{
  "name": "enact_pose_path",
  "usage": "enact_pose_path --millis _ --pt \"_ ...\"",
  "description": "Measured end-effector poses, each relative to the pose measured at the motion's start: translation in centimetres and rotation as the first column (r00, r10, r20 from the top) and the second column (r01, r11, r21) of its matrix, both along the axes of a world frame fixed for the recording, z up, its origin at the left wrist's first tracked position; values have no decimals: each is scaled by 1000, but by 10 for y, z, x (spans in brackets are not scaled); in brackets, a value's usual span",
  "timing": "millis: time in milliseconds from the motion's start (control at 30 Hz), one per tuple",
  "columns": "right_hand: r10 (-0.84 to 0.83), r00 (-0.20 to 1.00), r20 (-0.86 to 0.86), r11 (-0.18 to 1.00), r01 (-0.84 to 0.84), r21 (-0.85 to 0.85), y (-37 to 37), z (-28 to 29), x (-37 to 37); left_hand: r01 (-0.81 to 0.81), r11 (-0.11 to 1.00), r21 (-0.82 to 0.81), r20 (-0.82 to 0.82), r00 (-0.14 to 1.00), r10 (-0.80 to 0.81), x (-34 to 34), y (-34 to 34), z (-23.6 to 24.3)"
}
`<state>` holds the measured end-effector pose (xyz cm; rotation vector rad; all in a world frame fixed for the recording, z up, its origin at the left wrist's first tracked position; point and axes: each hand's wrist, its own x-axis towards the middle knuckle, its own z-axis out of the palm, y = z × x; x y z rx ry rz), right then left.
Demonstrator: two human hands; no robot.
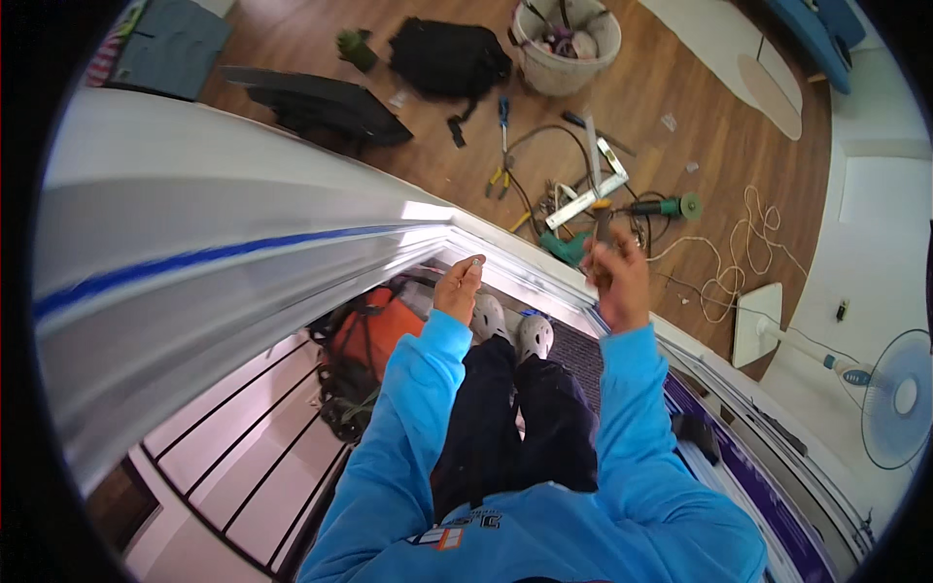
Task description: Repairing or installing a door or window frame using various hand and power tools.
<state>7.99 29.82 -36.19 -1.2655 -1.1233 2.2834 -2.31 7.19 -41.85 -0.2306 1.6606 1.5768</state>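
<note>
My left hand (459, 290) is raised in front of the sliding-door frame, its fingers closed in a pinch. A tiny shiny thing (477, 262) shows at the fingertips, too small to name. To the right, my right hand (620, 282) is closed and slightly blurred. It grips the dark handle of a long, narrow-bladed tool (593, 155) with a yellow collar, blade pointing away from me; its exact kind cannot be made out. Below both hands runs the white metal door track (505, 257).
Across the track, a green angle grinder (671, 207), a white square (588, 199), a screwdriver (503, 121) and cables lie on the wood floor. A bucket (564, 73) and black bag (450, 56) stand farther off. A railing (228, 457), an orange bag (374, 330) and a fan (899, 398) flank me.
</note>
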Motion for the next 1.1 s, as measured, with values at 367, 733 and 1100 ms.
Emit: enact_pose_path --millis 367,733,1100 --pt "572 759 311 272 -533 801 -120 306 78 -287 898 -333 -901 377 -214 28 -56 237" --pt "589 741 322 142 -487 862 -134 353 100 -427 896 -120 -970 245 -14 55 -65 287" --pt "576 751 322 138 -478 868 -133 367 100 -445 888 -116 -971 237 -8 45 -66 292"
